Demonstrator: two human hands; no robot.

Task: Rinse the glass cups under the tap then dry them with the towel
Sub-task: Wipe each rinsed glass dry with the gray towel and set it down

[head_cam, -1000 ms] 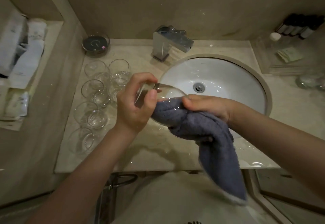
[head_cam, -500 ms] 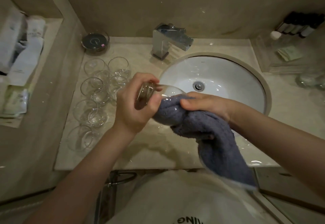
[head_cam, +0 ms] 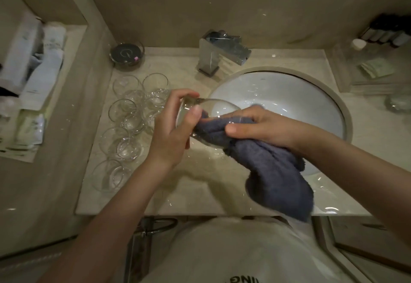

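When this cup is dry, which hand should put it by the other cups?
Probably the left hand. It already grips the glass cup, and the other cups stand on its side. The right hand holds the towel.

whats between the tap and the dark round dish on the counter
In the head view, the stretch of marble counter between the tap and the dark round dish is bare; the glass cups stand nearer the person.

a: the cup (head_cam: 206, 113) is clear, smooth glass, same as the cups (head_cam: 124, 127) on the counter (head_cam: 200, 193). the towel (head_cam: 273, 171)?
b: grey-blue cloth, thick and nubby, matt.
a: counter looks like polished beige stone, wet and glossy.
b: the basin (head_cam: 289, 96) is shiny white ceramic, the tap (head_cam: 220, 53) mirror-bright metal.
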